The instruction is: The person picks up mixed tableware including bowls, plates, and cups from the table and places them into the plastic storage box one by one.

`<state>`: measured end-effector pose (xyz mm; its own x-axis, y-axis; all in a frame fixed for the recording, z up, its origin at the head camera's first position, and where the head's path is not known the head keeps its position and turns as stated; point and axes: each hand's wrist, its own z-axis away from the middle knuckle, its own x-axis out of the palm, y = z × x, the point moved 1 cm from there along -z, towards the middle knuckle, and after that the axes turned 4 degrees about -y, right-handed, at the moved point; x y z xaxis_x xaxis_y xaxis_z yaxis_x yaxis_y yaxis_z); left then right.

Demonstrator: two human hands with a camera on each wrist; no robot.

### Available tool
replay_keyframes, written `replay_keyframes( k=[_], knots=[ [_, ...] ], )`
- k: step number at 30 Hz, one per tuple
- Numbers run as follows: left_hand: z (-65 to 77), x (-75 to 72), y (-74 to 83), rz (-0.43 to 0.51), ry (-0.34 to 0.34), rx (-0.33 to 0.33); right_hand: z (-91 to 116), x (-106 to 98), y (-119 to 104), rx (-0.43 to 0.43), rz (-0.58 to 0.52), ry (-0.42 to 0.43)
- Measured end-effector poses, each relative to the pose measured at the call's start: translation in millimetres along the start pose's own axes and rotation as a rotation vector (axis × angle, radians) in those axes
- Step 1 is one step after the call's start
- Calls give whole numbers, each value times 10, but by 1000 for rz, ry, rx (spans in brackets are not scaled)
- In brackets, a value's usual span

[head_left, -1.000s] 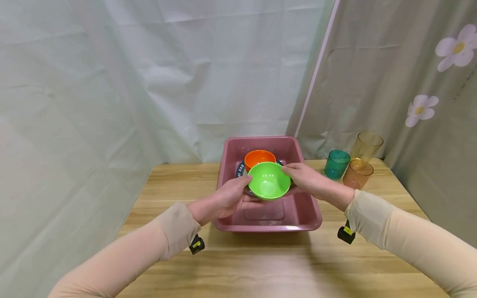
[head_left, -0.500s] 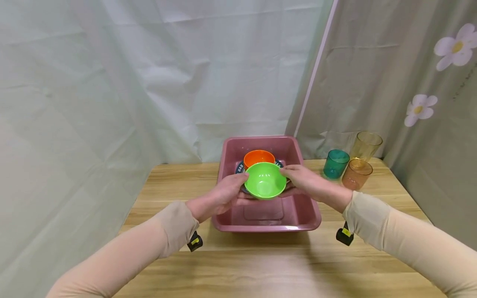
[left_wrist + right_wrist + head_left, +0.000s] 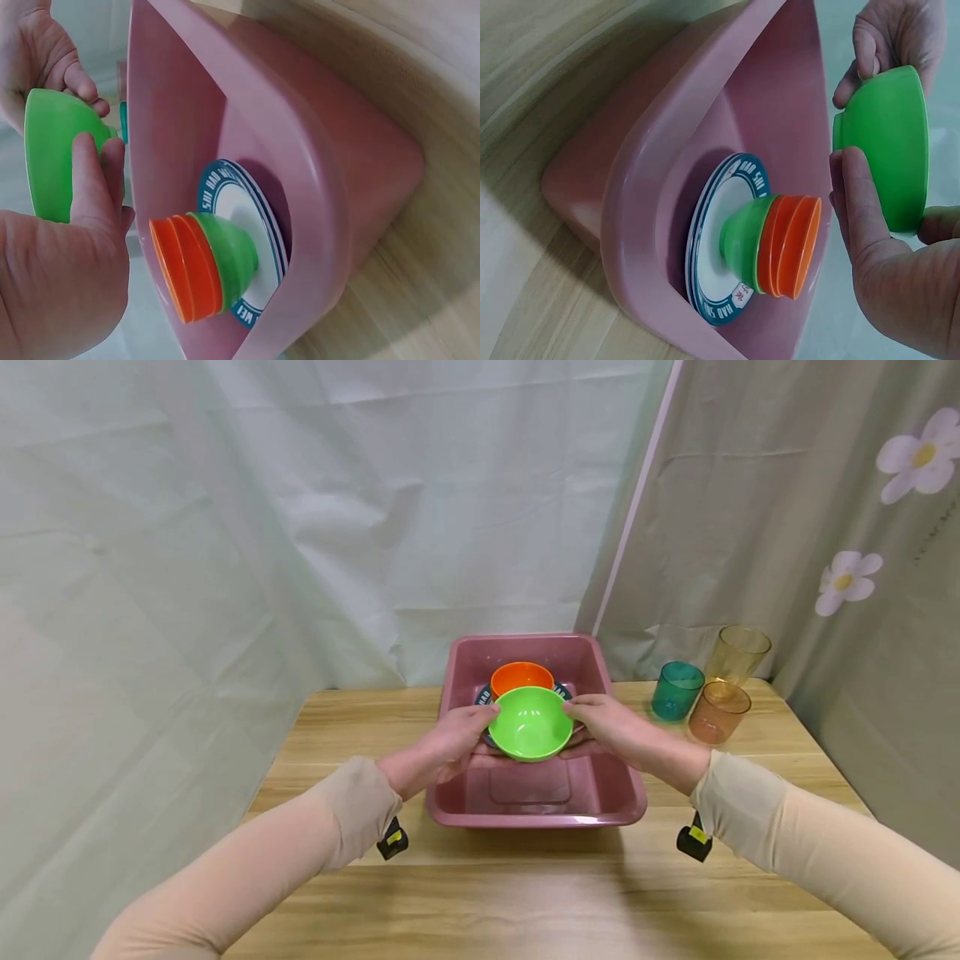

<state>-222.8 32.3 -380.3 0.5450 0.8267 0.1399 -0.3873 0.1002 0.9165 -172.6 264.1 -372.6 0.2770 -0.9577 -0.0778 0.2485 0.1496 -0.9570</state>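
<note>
A glossy green bowl (image 3: 531, 724) is held up between both hands over the pink basin (image 3: 536, 819). My left hand (image 3: 459, 739) grips its left side, thumb at the rim and fingers underneath. On the opposite side my right hand (image 3: 611, 729) grips it the same way. Both wrist views show the fingers against the green bowl's (image 3: 889, 142) underside. Inside the basin, orange bowls (image 3: 184, 266) sit nested in another green bowl (image 3: 234, 251). That stack stands on white plates (image 3: 716, 262) with dark lettered rims.
To the right of the basin stand a teal cup (image 3: 677, 692), an amber cup (image 3: 720, 712) and a taller yellow cup (image 3: 738, 653) on the wooden table (image 3: 517, 902). Pale curtains (image 3: 450, 510) hang behind and along both sides.
Both hands have shifted the held green bowl slightly to the left, away from the cups. The basin, the stacked bowls and the cups stay where they were.
</note>
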Motion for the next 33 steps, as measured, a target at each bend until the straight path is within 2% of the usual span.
replay_keyframes(
  k=[5, 14, 22, 25, 30, 33],
  knots=[
    [-23, 1, 60, -23, -6, -5, 2, -25, 3, -27, 4, -7],
    [-95, -22, 203, -72, 2, -1, 31, -90, -45, -57, 77, 2],
    [-275, -149, 376, -42, 52, 24, 63, -150, -62, -66, 188, 22],
    [-376, -222, 451, -87, 79, 46, 85, -165, -50, -82, 300, 34],
    [-493, -273, 568, -171, 113, 68, 167, -131, -57, -145, 579, 59],
    [-552, -288, 607, -225, 146, 64, 222, -87, -56, -181, 667, 48]
  ],
)
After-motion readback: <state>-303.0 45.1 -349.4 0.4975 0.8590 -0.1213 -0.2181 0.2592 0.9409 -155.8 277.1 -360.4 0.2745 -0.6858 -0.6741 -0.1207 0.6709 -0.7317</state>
